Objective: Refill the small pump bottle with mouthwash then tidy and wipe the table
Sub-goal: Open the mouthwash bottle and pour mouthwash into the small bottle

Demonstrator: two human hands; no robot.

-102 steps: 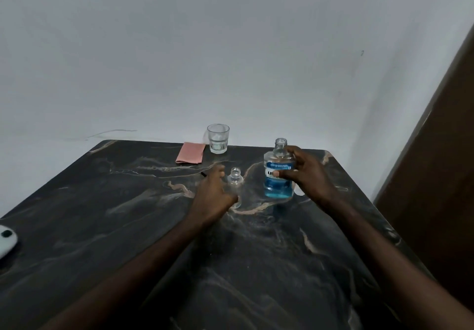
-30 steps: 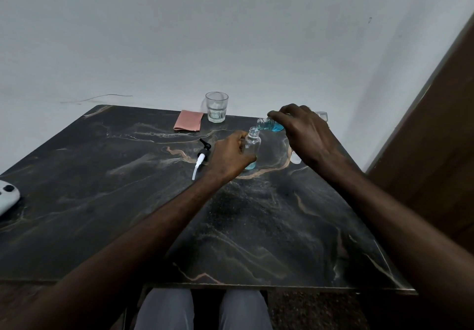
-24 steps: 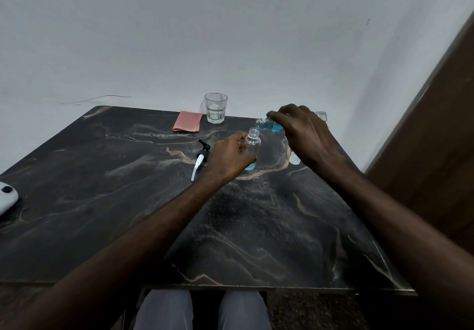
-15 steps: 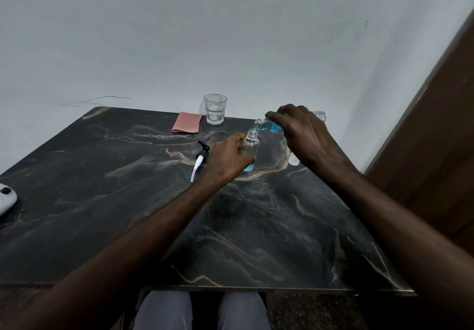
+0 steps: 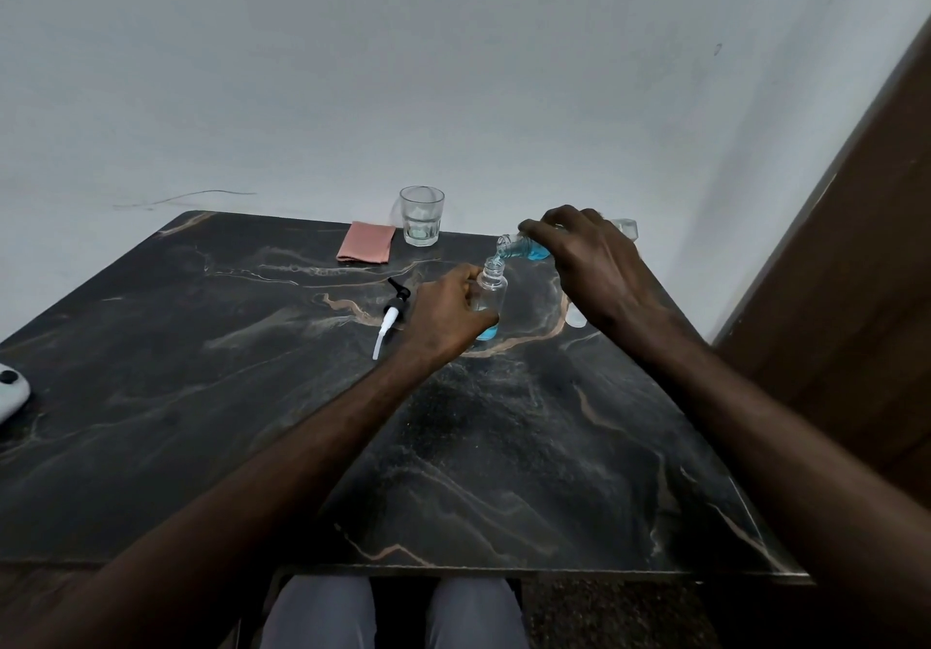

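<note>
Left hand [image 5: 446,318] wrapped around the small bottle [image 5: 489,295], holding it upright on the table [image 5: 201,346], a bit of blue liquid at its bottom. Right hand [image 5: 594,265] clamped over the mouthwash bottle [image 5: 524,246], tipped nearly flat with its neck pointing left and its mouth just above the small bottle's open neck (thin blue stream between the two). Blue liquid sits in the neck end; far end of the bottle sticks out past the knuckles.

Pump head [image 5: 394,308] lies on the table just left of the left hand, tube pointing toward the near edge. White cap [image 5: 576,318] on the table under the right wrist. Pink cloth [image 5: 366,248] and glass [image 5: 421,215] side by side at the far edge. White device [image 5: 11,391] at the left edge, cropped.
</note>
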